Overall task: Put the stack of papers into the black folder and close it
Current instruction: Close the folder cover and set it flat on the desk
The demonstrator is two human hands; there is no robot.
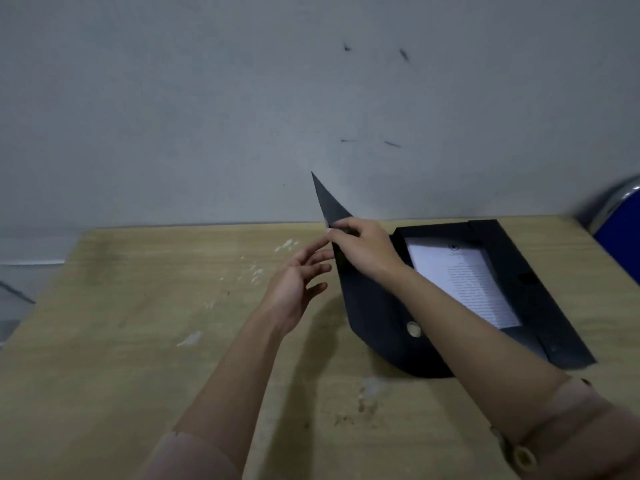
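Note:
The black folder (540,271) lies open at the right of the wooden table (138,306). Inside it rests the stack of papers (464,282), white with printed text. The folder's black cover flap (377,313), with a round snap button, is lifted and curved upward on the left side. My right hand (363,251) pinches the flap's upper edge near its pointed corner. My left hand (298,289) hovers just left of the flap, fingers spread, holding nothing.
A grey wall (242,116) stands right behind the table's far edge. A blue chair with a metal frame (620,237) sits at the far right. White scuff marks dot the tabletop.

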